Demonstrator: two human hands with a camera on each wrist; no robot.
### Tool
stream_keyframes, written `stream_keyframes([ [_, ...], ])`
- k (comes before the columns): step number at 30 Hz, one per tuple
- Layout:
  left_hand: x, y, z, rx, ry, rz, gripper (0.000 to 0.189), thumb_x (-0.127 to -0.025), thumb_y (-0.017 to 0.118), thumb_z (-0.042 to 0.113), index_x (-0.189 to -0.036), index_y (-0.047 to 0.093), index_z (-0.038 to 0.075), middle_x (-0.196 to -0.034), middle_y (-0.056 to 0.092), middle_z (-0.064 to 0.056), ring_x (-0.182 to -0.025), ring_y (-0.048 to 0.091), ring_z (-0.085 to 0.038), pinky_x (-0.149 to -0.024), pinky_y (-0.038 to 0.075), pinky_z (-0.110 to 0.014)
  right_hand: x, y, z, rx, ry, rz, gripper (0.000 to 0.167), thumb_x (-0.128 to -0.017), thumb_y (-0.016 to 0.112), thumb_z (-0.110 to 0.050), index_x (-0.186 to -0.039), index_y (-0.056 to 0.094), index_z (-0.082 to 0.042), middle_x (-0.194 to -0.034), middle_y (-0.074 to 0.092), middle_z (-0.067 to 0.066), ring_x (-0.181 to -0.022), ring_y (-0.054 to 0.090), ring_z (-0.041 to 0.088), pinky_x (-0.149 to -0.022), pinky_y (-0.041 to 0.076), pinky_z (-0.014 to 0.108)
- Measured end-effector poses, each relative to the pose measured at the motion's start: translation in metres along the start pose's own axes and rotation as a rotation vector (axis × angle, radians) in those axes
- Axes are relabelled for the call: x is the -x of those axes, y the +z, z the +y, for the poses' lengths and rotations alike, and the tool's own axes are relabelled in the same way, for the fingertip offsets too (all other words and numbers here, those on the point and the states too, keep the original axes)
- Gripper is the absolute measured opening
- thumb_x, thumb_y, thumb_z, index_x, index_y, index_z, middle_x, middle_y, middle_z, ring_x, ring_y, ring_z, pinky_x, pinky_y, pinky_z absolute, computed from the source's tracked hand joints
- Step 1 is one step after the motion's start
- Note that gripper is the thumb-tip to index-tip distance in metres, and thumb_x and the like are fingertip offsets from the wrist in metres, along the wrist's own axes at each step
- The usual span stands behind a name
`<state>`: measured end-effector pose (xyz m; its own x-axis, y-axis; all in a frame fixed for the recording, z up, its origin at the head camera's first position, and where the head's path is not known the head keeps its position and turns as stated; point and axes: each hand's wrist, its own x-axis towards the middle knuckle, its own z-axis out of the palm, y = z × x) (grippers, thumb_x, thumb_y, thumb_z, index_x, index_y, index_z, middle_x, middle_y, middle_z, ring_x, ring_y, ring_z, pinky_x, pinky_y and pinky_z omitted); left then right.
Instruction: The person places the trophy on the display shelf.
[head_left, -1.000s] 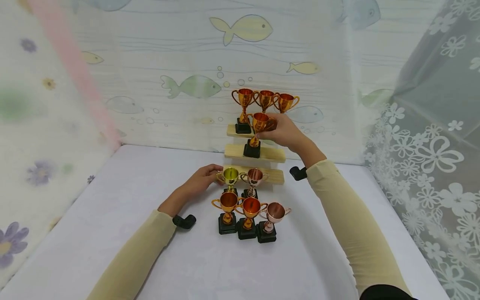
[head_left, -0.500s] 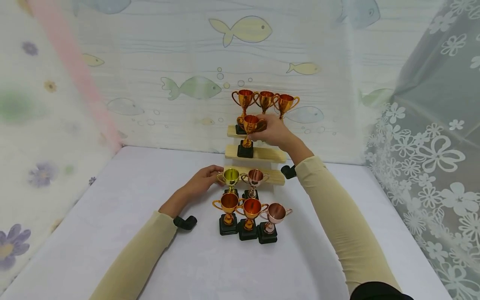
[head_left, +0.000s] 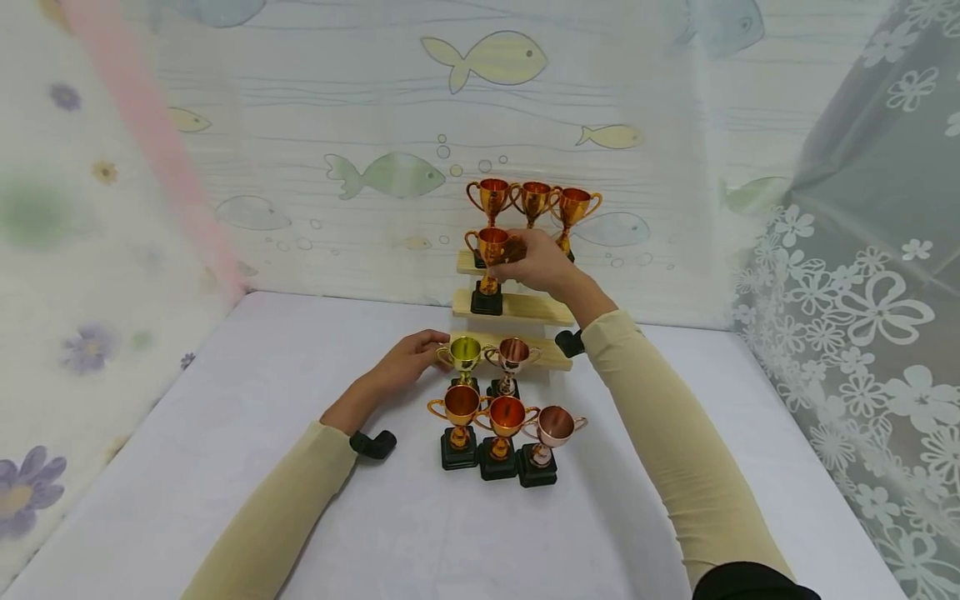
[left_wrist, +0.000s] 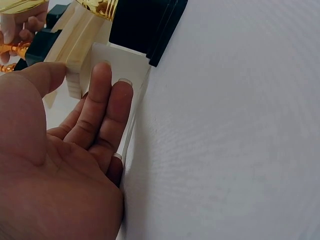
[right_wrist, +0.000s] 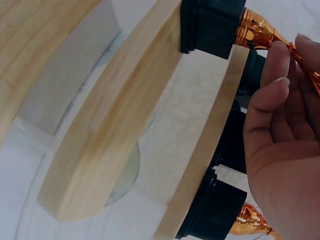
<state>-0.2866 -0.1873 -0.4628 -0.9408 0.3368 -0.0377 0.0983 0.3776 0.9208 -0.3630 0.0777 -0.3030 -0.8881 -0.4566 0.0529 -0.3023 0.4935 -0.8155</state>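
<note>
My right hand [head_left: 534, 260] pinches an orange-gold trophy cup [head_left: 492, 243] by its stem. The trophy's black base [head_left: 487, 298] is at the left end of the middle wooden step [head_left: 525, 308] of a tiered stand; in the right wrist view the base [right_wrist: 212, 25] meets that step's edge. My left hand [head_left: 408, 360] is at the left end of the lowest step [head_left: 551, 353]. In the left wrist view its thumb touches the end of the wooden step [left_wrist: 80, 75], and its fairly straight fingers [left_wrist: 117, 102] lie along the stand's white side.
Three orange-gold trophies [head_left: 574, 204] stand on the top step behind my right hand. In front of the stand are a yellow-gold trophy [head_left: 465, 354] and a rose-coloured one [head_left: 513, 354], with two orange trophies [head_left: 507, 415] and another rose-coloured one [head_left: 556, 427] nearer on the white table [head_left: 360, 517].
My right hand has carried the orange-gold trophy leftward along the middle step to its left end. The left hand has stayed at the stand's left side.
</note>
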Motion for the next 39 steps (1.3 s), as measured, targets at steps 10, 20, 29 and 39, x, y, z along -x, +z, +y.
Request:
stream_keyframes([
  [10,0.001,0.0,0.002,-0.01,0.007,-0.001,0.044,-0.111,0.051,0.024,-0.148,0.052,0.0,-0.112,0.077,-0.011,-0.12,0.066,-0.028,-0.106,0.04,-0.045,0.012,-0.006,0.021,-0.04,-0.08,-0.015,0.042,-0.1,0.075,-0.019,-0.136,0.061,-0.002,-0.118,0.068,0.014,-0.097,0.071,0.027,-0.087,0.054,0.043],
  [20,-0.001,0.0,-0.001,-0.039,0.018,-0.008,0.046,-0.111,0.051,0.026,-0.149,0.051,0.001,-0.114,0.077,-0.011,-0.12,0.066,-0.028,-0.102,0.041,-0.044,0.045,-0.015,0.045,-0.045,-0.136,0.013,0.035,-0.105,0.067,-0.02,-0.133,0.062,-0.001,-0.115,0.067,0.02,-0.096,0.071,0.034,-0.084,0.054,0.042],
  [29,-0.001,-0.001,-0.002,-0.018,0.017,-0.013,0.044,-0.112,0.05,0.025,-0.149,0.052,0.001,-0.113,0.077,-0.012,-0.118,0.067,-0.029,-0.108,0.04,-0.048,0.082,-0.008,0.063,-0.078,-0.168,0.011,0.026,-0.108,0.063,-0.019,-0.128,0.065,-0.003,-0.117,0.068,0.021,-0.095,0.069,0.037,-0.093,0.055,0.051],
  [39,-0.002,-0.001,-0.004,-0.015,0.019,-0.009,0.044,-0.111,0.051,0.025,-0.148,0.053,0.001,-0.112,0.077,-0.013,-0.119,0.067,-0.03,-0.118,0.036,-0.055,0.122,-0.003,0.075,-0.074,-0.201,-0.029,0.021,-0.108,0.064,-0.016,-0.119,0.069,0.0,-0.1,0.07,0.016,-0.094,0.067,0.044,-0.08,0.056,0.035],
])
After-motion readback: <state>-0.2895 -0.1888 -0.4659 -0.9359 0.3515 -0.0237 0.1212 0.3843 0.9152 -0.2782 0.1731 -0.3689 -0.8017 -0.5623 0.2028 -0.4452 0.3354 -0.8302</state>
